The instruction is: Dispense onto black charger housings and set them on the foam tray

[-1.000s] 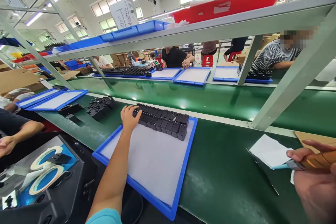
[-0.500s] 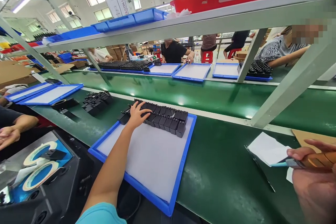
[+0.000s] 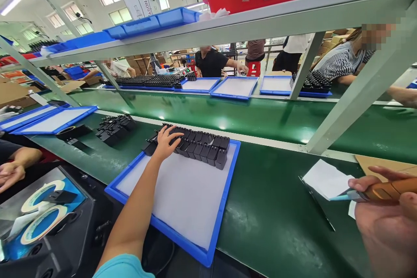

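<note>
My left hand (image 3: 167, 142) reaches over the far side of a blue-rimmed tray (image 3: 222, 215) with a white lining. Its fingers are spread on top of black power adapters (image 3: 204, 152) with small plug pins. These stand in rows along the tray's far edge; some are hidden behind the hand. At the right, my right hand (image 3: 379, 221) is closed around an orange-handled tool (image 3: 387, 191) with a light-blue pointed tip, its exact kind unclear. The tip points left, over white paper (image 3: 325, 178) on the green bench.
A thin dark rod (image 3: 316, 204) lies near the paper. More adapters (image 3: 115, 129) are heaped left of the tray. Tape rolls (image 3: 44, 225) lie on a machine at lower left, near another person's hand (image 3: 11, 173). A shelf post (image 3: 361, 82) slants down at right.
The whole view has shifted slightly. My left hand stays over the adapters with fingers spread, and my right hand keeps the orange tool. Across the bench, a co-worker's arm has stretched out to the right.
</note>
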Available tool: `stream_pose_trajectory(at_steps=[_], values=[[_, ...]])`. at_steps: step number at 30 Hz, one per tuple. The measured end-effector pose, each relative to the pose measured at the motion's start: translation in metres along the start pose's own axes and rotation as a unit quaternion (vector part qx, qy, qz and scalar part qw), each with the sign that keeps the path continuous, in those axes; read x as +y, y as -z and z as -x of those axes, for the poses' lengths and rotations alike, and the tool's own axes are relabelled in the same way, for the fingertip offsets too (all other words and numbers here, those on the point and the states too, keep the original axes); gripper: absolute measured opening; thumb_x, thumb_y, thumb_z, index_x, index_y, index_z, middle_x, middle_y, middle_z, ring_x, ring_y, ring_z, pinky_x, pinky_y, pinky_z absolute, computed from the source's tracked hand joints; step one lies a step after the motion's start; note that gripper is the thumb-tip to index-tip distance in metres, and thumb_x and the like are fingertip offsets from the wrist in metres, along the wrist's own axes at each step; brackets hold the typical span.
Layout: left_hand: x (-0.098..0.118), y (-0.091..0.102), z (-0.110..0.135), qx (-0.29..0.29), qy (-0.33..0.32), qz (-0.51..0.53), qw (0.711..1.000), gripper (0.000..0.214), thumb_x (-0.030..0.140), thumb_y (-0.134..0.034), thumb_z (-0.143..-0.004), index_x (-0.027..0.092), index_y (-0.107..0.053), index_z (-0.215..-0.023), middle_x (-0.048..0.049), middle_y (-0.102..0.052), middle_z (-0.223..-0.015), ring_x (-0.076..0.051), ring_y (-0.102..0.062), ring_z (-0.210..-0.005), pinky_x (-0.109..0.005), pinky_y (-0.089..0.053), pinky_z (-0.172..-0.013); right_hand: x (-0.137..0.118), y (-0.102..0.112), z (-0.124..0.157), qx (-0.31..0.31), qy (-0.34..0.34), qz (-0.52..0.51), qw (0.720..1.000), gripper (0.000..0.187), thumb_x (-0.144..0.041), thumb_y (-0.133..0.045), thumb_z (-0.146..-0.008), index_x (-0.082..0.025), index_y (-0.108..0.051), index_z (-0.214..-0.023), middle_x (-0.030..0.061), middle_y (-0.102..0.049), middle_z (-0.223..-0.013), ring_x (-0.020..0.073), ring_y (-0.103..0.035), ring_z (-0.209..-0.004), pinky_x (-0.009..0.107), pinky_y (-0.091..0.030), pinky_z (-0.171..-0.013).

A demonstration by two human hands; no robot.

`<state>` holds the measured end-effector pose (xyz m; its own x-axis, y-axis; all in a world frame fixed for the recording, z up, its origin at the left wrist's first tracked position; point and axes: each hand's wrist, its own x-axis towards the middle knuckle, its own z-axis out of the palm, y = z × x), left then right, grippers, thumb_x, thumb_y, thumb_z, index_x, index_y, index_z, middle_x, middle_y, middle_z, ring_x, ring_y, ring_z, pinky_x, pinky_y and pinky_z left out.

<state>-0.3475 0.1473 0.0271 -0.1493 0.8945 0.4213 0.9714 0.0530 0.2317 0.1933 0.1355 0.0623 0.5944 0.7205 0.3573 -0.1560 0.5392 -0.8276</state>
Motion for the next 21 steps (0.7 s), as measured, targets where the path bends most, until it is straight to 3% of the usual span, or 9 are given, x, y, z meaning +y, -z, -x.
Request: stream_pose_trajectory(at_steps=[3, 11, 16, 21], values=[[0.002, 0.001, 0.001, -0.001, -0.021, 0.005, 1.000, 0.032, 0.039, -0.053, -0.087, 0.030, -0.068, -0.113, -0.0041, -0.041, -0.147, -0.030, -0.018, -0.143, -0.050, -0.017, -0.117, 0.001, 0.001, -0.001, -0.033, 0.006, -0.030, 0.999, 0.025, -0.028, -0.061, -0.057, -0.028, -0.065, -0.081, 0.0046, -0.055, -0.075, 0.0182, -0.045, -0.046, 0.043, -0.033, -0.052], [0.012, -0.001, 0.001, -0.065, -0.029, 0.008, 0.997, 0.028, 0.039, -0.055, -0.087, 0.032, -0.070, -0.110, -0.0025, -0.035, -0.152, -0.034, -0.014, -0.144, -0.056, -0.013, -0.115, -0.001, 0.001, 0.000, -0.035, 0.000, -0.026, 0.999, 0.025, -0.028, -0.059, -0.058, -0.025, -0.065, -0.082, 0.0062, -0.057, -0.079, 0.0191, -0.048, -0.046, 0.044, -0.034, -0.051], [0.011, -0.001, -0.001, -0.071, -0.026, 0.017, 0.997, 0.024, 0.038, -0.057, -0.086, 0.030, -0.072, -0.101, -0.0037, -0.039, -0.149, -0.034, -0.016, -0.144, -0.056, -0.015, -0.115, 0.000, 0.002, -0.001, -0.047, 0.010, -0.020, 0.999, 0.021, -0.031, -0.064, -0.060, -0.028, -0.064, -0.081, 0.0045, -0.060, -0.083, 0.0174, -0.051, -0.047, 0.042, -0.038, -0.050], [0.002, -0.007, -0.004, -0.069, -0.027, 0.017, 0.997, 0.025, 0.039, -0.056, -0.083, 0.032, -0.072, -0.100, -0.0026, -0.045, -0.145, -0.034, -0.020, -0.142, -0.057, -0.016, -0.114, 0.004, 0.005, 0.002, -0.054, -0.025, -0.060, 0.996, 0.027, -0.034, -0.067, -0.063, -0.024, -0.060, -0.087, 0.0028, -0.061, -0.088, 0.0150, -0.053, -0.051, 0.036, -0.040, -0.053]])
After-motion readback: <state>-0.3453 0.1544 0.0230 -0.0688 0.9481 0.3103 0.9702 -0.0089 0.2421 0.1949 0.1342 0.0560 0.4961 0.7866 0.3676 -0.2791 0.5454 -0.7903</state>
